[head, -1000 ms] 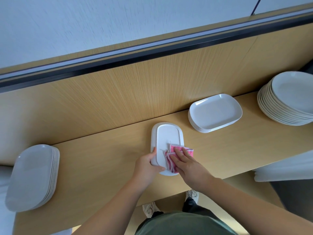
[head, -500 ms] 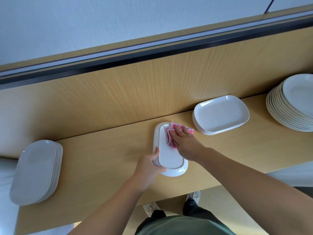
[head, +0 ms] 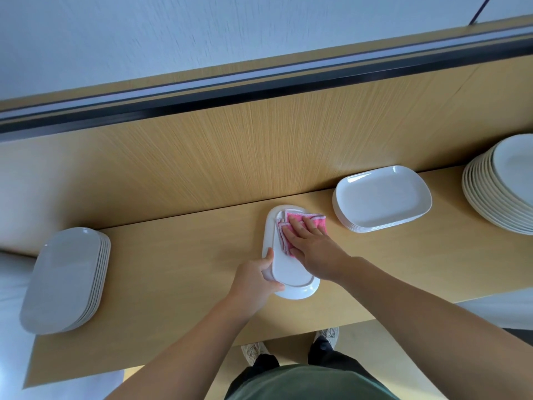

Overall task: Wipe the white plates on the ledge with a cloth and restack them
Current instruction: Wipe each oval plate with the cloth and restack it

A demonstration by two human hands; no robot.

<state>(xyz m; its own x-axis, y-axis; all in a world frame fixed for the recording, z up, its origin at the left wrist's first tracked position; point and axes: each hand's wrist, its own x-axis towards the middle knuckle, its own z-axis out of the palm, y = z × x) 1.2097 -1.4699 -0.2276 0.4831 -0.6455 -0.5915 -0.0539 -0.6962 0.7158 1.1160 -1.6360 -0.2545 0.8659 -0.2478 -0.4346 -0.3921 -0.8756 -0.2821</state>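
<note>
Wood ledge [head: 178, 269]: L grip [head: 253, 281] clasps oval plate [head: 291, 274], R grip [head: 314, 249], flat-fingered, presses pink cloth [head: 314, 219] on far end.

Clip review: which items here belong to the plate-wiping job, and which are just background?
In the job: oval plate, gripped at its edge by the left hand; pink cloth, pressed on it by the right hand; oval plate stack; rectangular plate stack; round plate stack; ledge.
Just there: wood back panel; dark rail; shoes.
</note>
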